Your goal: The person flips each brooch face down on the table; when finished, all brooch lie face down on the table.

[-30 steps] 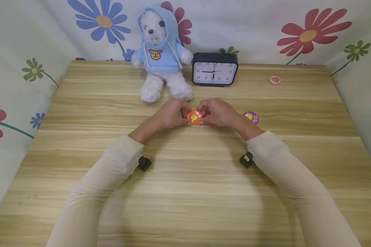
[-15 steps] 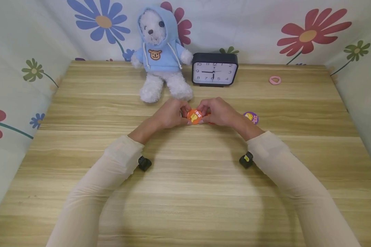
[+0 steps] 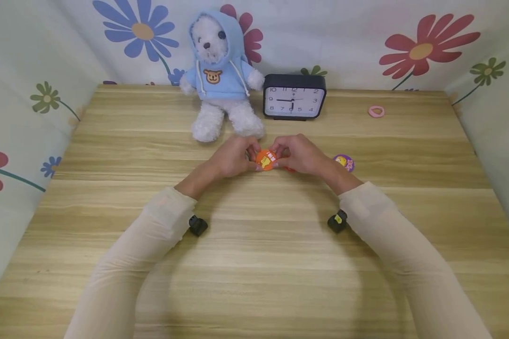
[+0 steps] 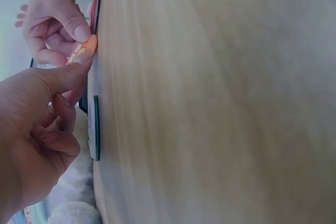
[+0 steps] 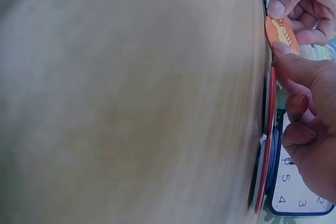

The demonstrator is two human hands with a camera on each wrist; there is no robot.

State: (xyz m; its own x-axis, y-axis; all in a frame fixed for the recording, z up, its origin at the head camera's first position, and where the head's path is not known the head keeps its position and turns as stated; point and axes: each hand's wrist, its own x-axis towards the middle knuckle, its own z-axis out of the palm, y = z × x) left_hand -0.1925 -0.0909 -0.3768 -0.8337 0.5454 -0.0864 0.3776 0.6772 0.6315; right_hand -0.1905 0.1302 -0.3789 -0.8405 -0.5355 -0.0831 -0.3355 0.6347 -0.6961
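A thin round orange badge (image 3: 266, 160) with a yellow thumbs-up print is held between both hands over the middle of the table. My left hand (image 3: 236, 157) pinches its left edge with thumb and fingers. On the opposite edge, my right hand (image 3: 301, 154) pinches it too; in the right wrist view the badge (image 5: 281, 34) stands tilted up. Beneath the right hand lie red-edged discs (image 5: 271, 100), mostly hidden from the head view. Below the left hand, a dark-green-edged disc (image 4: 96, 129) lies flat. A purple disc (image 3: 344, 162) with a yellow figure sits beside the right wrist.
Behind the hands, a white plush dog (image 3: 220, 75) in a blue hoodie sits by a black desk clock (image 3: 294, 96). A pink ring-shaped band (image 3: 376, 111) lies at the back right. Flower-printed cloth (image 3: 348, 42) borders the wooden table (image 3: 254, 263).
Both hands keep their pinch on the orange badge, which has shifted very slightly left. A little more of a red disc's edge shows below the right hand.
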